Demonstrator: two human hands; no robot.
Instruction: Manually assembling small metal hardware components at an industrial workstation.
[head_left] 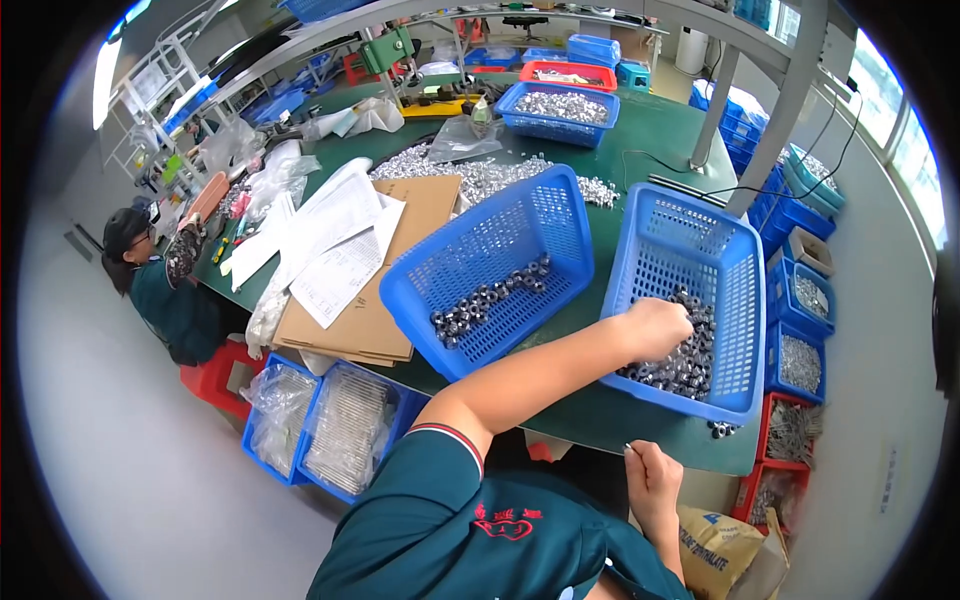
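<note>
My left arm stretches across to the right-hand blue basket [740, 290], and my left hand [658, 328] is down in it, fingers curled at a pile of shiny metal nut-like parts [690, 375]. What those fingers grip is hidden behind the hand. Closer to my body, just off the table's front edge, my right hand [655, 480] is closed, thumb and index finger pinched together. Any item in that pinch is too small to name. Beside the first basket, to its left, a second blue basket [535, 225] sits tilted, with a smaller row of similar metal parts [490, 300] in it.
Loose silvery parts [500, 178] spread over the green table [650, 130] behind the baskets. Cardboard [430, 210] and paper sheets [330, 240] lie left. Stacked blue bins [800, 300] line the right side. Another person [175, 290] sits far left. A metal post [775, 120] rises behind.
</note>
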